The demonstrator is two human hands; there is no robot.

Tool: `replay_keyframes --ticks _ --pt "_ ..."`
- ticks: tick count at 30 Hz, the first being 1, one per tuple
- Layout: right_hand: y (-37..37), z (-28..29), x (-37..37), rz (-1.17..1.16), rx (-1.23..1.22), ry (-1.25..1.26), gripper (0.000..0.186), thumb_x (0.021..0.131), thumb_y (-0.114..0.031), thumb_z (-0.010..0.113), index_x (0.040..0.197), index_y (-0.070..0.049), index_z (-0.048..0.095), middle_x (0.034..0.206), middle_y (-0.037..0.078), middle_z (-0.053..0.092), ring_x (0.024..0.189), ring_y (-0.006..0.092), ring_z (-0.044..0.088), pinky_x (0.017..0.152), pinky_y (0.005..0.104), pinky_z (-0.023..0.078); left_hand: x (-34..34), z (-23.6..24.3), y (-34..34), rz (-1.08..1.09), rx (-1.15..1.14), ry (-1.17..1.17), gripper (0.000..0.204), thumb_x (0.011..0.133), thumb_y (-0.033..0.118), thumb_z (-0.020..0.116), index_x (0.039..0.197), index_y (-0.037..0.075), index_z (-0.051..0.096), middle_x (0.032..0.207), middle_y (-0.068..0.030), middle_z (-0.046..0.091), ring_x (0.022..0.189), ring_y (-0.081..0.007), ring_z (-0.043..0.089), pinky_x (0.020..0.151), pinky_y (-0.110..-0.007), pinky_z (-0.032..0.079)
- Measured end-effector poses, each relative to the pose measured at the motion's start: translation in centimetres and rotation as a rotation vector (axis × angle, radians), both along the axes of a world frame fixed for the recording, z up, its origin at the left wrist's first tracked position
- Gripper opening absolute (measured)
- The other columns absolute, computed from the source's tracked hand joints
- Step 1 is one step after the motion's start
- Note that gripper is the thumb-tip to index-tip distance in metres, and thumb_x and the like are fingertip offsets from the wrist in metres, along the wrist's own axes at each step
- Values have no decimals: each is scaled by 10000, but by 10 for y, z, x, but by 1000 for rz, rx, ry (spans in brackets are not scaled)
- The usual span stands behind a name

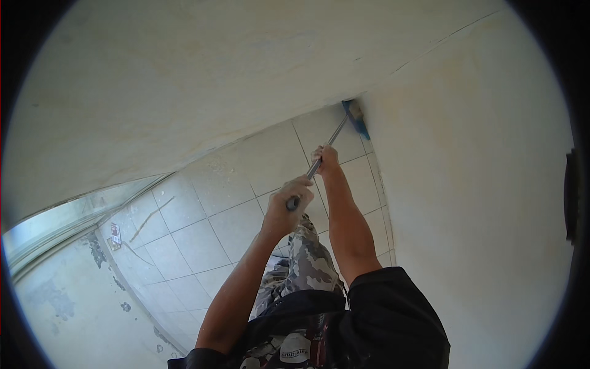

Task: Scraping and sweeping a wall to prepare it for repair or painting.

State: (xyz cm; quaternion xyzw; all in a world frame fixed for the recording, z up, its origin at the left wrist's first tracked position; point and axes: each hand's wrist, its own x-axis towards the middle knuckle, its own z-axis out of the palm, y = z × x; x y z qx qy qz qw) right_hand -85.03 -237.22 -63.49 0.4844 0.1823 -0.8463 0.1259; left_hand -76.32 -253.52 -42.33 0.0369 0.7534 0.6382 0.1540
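My left hand (289, 203) wraps the pole's (319, 157) lower end, right hand (326, 161) closed higher up — its blue head (356, 118) at one o'clock meets the wall (479, 184) corner. Tiled floor (203, 227) below; camouflage trousers (307, 264) at six o'clock.

- Floor tiles (203, 240) — pale squares with thin grey joints, filling the middle of the view from 6 toward 1 o'clock.
- A thin stick (150, 216) lying slanted on the tiles at 9 o'clock.
- A small printed packet (115, 234) just below the stick, near the edge of the tiles.
- A rough grey strip of bare floor (67, 307) at 8 o'clock, blotched with darker patches.
- Camouflage trousers (307, 264) at 6 o'clock.
- A black shirt (393, 326) at 5 o'clock.
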Motion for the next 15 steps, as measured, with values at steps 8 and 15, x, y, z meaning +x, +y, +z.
replay_keyframes --ticks 8,15 --pt "-37 2 -11 980 409 -213 157 821 -70 464 664 -58 460 537 71 474 397 139 435 295 284 271 15 3 -24 178 -20 -231 91 831 65 597 854 -23 603 1015 -115 625 1036 -226 561 870 -310 412" --pt "-234 48 123 838 -68 84 197 844 -75 436 664 -87 514 572 96 545 509 176 551 451 304 442 94 132 -114 258 -499 -124 40 757 0 599 790 -18 613 957 -142 637 1007 -305 568 850 -378 435"
